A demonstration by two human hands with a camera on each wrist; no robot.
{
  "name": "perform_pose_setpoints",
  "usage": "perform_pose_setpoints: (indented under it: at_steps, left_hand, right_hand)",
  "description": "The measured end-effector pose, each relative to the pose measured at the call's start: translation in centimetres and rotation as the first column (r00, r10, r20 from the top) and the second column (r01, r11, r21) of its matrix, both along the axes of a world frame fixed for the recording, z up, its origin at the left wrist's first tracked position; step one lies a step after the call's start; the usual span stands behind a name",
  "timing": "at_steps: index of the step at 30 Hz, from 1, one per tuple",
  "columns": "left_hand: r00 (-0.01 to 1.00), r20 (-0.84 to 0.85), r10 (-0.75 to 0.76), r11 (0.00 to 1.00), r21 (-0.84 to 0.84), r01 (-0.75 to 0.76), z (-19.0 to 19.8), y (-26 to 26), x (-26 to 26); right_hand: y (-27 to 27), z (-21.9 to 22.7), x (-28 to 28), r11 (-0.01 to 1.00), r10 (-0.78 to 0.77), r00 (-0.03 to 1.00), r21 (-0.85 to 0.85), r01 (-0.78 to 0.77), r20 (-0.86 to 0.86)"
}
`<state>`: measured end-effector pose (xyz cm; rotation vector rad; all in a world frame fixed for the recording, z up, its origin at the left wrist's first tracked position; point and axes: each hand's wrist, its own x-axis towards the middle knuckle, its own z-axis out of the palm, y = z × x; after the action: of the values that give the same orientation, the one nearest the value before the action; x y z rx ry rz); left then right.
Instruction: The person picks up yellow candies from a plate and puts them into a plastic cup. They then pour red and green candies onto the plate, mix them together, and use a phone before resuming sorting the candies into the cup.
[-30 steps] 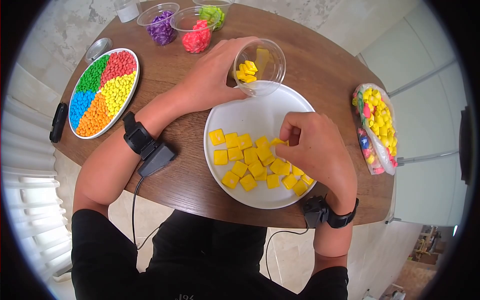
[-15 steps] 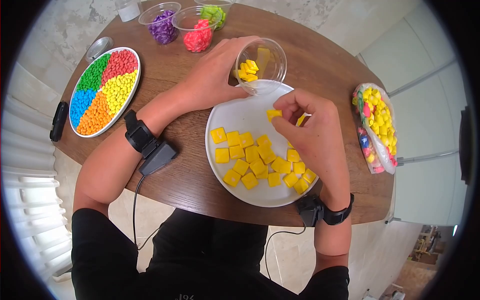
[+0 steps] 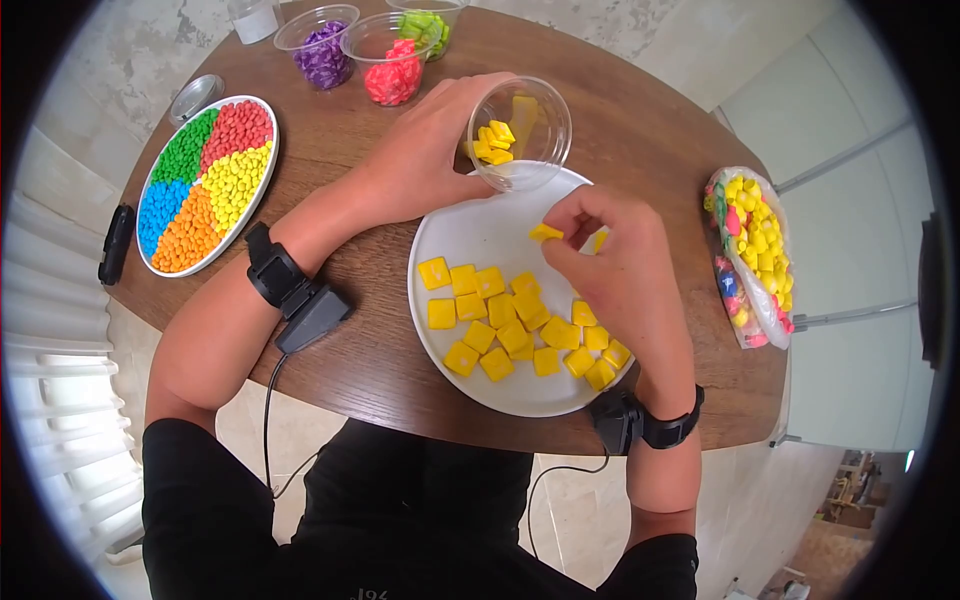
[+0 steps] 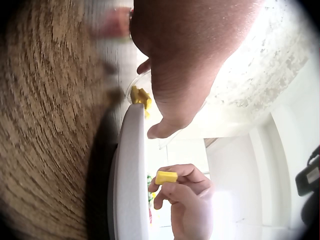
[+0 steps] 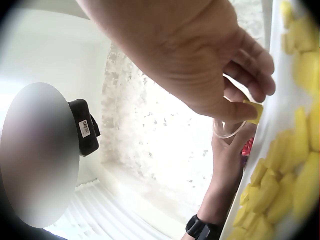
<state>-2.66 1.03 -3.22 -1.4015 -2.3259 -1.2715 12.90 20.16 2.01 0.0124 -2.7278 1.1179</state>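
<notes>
My left hand (image 3: 425,150) grips a clear plastic cup (image 3: 551,105), tilted over the far rim of a white plate (image 3: 475,230). A few yellow square candies (image 3: 495,143) lie inside the cup. Above the plate, my right hand (image 3: 630,260) pinches one yellow candy (image 3: 544,233) between thumb and fingertips, just short of the cup's mouth. The left wrist view shows that candy (image 4: 166,177) held edge-on. A second bit of yellow shows behind the fingers. Several more yellow candies (image 3: 505,325) are spread over the plate's near half.
On the left stands a plate of small candies sorted by colour (image 3: 236,187). Cups of purple (image 3: 323,60), pink (image 3: 393,78) and green candies (image 3: 425,32) line the back. A plastic bag of mixed candies (image 3: 755,250) sits at the right edge.
My right hand has lifted a candy from the plate and moved away from me toward the cup. The candy has turned slightly in the fingers. My left hand and the cup have stayed put.
</notes>
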Motion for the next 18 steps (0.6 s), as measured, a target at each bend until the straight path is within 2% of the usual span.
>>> perform_pose_setpoints:
  at_steps: [1,3,18]
  left_hand:
    - [1.0,-0.006,0.008,1.0,-0.001,-0.008,-0.06,-0.01,-0.03]
    - [1.0,-0.008,0.006,1.0,0.001,-0.006,-0.17,-0.06,-0.11]
    - [1.0,-0.003,0.006,1.0,-0.006,-0.006,-0.09,-0.04,-0.01]
  right_hand:
    - [0.11,-0.26,-0.05,1.0,-0.003,1.0,-0.001,0.003,0.001]
    - [0.27,-0.7,-0.19,0.995,0.021,0.993,0.094,-0.033,0.118]
    - [0.14,-0.24,-0.16,0.996,-0.006,0.986,0.089,-0.01,0.169]
